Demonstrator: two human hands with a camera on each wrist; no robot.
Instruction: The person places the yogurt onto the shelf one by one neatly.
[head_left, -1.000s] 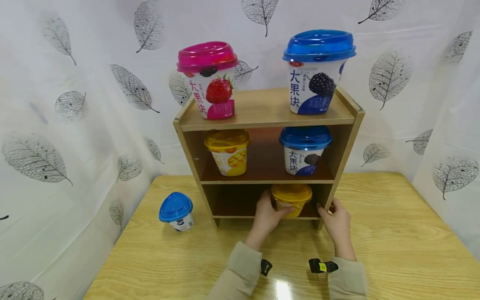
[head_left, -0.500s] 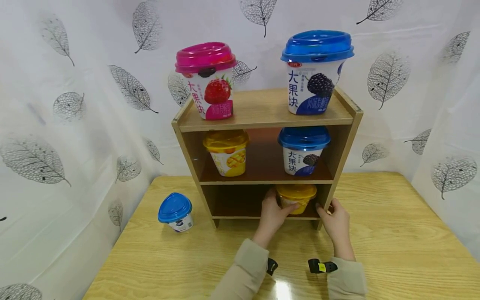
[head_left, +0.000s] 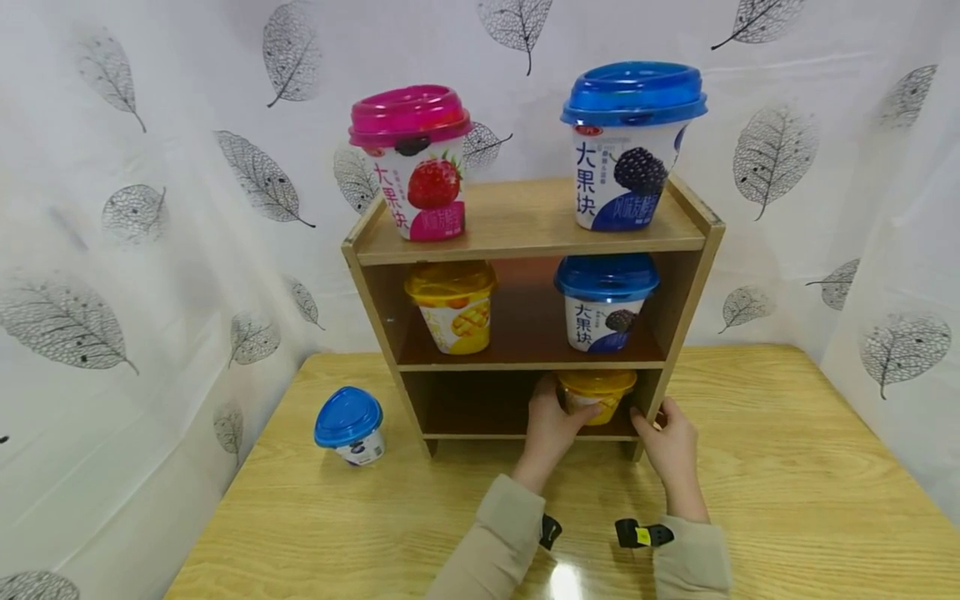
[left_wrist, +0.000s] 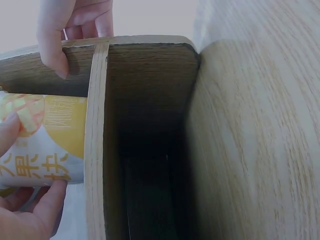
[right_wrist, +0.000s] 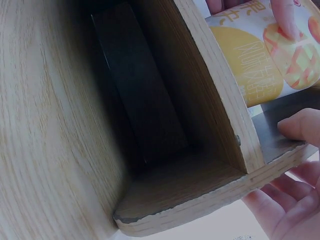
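Observation:
My left hand [head_left: 551, 429] grips a yellow-lidded mango yogurt cup [head_left: 597, 385] at the right end of the bottom compartment. Its thumb lies across the cup's front and the fingers are at the cup's left side. In the left wrist view, the printed side of the cup [left_wrist: 55, 135] stands just above the bottom board. My right hand [head_left: 670, 446] holds the right side panel of the small wooden shelf [head_left: 525, 366]. In the right wrist view, its thumb is inside the panel [right_wrist: 210, 210] and the other fingers are outside.
A strawberry cup [head_left: 420, 183] and a blackberry cup [head_left: 626, 167] stand on top of the shelf. On the middle board are another mango cup [head_left: 456, 317] and a smaller blackberry cup [head_left: 606, 308]. A blue-lidded cup [head_left: 348, 421] stands on the table [head_left: 300, 533], left of the shelf.
My left hand has slid the mango cup to the right, closer to the right side panel, and slightly deeper into the compartment. The right hand keeps its hold on the panel.

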